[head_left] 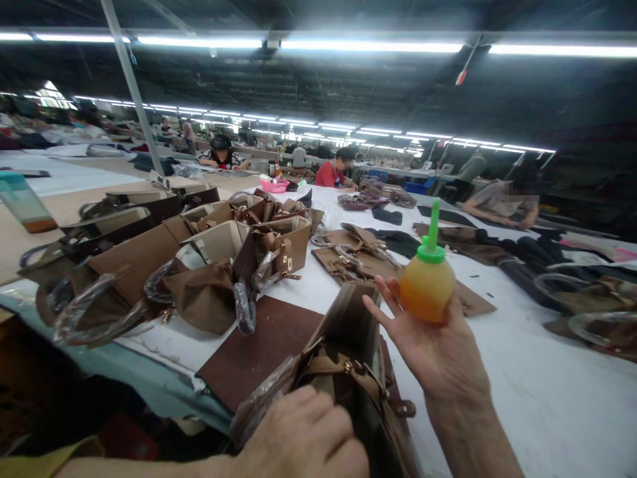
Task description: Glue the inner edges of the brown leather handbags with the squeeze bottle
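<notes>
Brown bag (358,380) sits between curled left hand (303,435), its grip hidden, and right hand (442,352) clasping a bottle (428,285).

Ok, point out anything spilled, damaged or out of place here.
I see no spill or damage. Small dark scraps lie loose on the white tabletop, right of the bottle in the right hand; they look like stray offcuts.

The left forearm (154,467) enters low from the near left. The left hand (303,431) is positioned back up, knuckles bent, fingers curled under; its fingertips are hidden. The right forearm (475,431) rises from the near right, inclined leftward. The right hand (432,348) sits farther out, palm up, in a grip, with two fingers (384,320) extended left and spread.
</notes>
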The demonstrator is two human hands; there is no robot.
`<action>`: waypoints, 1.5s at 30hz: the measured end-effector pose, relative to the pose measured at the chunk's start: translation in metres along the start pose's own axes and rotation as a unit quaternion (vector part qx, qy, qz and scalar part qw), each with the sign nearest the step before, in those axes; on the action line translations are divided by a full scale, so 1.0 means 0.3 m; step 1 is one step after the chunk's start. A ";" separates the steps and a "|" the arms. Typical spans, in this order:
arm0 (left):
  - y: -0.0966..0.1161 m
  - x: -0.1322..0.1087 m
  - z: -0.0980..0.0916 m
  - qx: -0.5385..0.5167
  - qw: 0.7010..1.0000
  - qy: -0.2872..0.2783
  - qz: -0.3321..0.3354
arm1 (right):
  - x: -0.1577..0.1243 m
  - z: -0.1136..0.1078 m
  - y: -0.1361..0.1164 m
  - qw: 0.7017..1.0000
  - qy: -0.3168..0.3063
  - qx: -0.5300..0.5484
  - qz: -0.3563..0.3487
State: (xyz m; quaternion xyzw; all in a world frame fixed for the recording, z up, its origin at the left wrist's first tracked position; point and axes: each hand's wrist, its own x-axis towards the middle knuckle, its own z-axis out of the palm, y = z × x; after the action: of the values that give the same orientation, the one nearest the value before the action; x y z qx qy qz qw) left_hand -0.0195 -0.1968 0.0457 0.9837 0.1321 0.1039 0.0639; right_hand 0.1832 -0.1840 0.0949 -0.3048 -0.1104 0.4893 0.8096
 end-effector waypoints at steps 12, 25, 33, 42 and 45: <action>0.003 0.207 -0.057 -0.119 0.960 -0.076 -0.241 | -0.044 0.006 0.002 0.998 -0.012 -0.040 -0.038; -0.223 0.199 -0.227 -0.080 0.991 -0.080 0.076 | -0.096 -0.031 -0.169 0.995 0.084 -0.057 0.000; -0.237 0.109 -0.110 -0.091 0.994 0.046 -0.048 | -0.092 -0.003 -0.100 0.994 0.070 -0.071 0.046; -0.196 0.081 -0.045 -0.222 0.900 0.248 -0.281 | -0.060 0.006 -0.087 0.988 0.104 -0.105 0.040; -0.232 0.116 -0.032 -0.224 0.888 0.232 -0.328 | -0.087 0.016 -0.072 0.987 0.085 -0.121 0.062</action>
State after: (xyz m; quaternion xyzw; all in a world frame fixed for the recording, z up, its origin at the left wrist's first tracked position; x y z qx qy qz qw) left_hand -0.0060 -0.1197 0.0507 0.7916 0.4319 0.3290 0.2803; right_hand 0.1836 -0.2119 0.1150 -0.4475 -0.0811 0.4940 0.7411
